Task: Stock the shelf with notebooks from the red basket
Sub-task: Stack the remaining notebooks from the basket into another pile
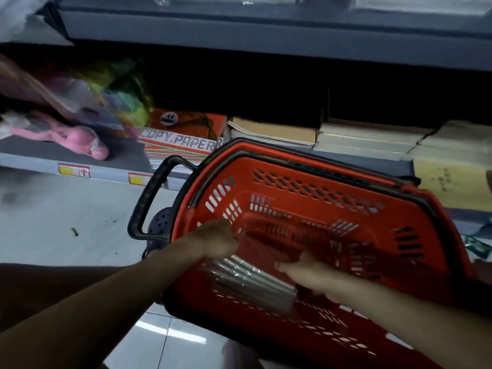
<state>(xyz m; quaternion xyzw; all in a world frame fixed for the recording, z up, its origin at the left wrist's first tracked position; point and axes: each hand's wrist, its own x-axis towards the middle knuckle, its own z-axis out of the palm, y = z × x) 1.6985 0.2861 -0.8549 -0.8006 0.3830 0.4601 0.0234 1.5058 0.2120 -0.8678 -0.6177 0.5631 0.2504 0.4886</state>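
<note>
Notebooks point(255, 278) were a shrink-wrapped pack, sitting down inside the red basket point(332, 187) near its front wall. From my feed, both hands were in the basket: left hand point(215, 239) on the pack's far-left end, right hand point(306, 272) on its right edge. Pretty blurry, so I honestly couldn't tell whether the fingers were curled round the pack or just touching it. Basket sat tilted in front of the shelf point(40, 162), where copy paper point(183, 137) and stacked books point(274, 133) lay along the front edge.
</note>
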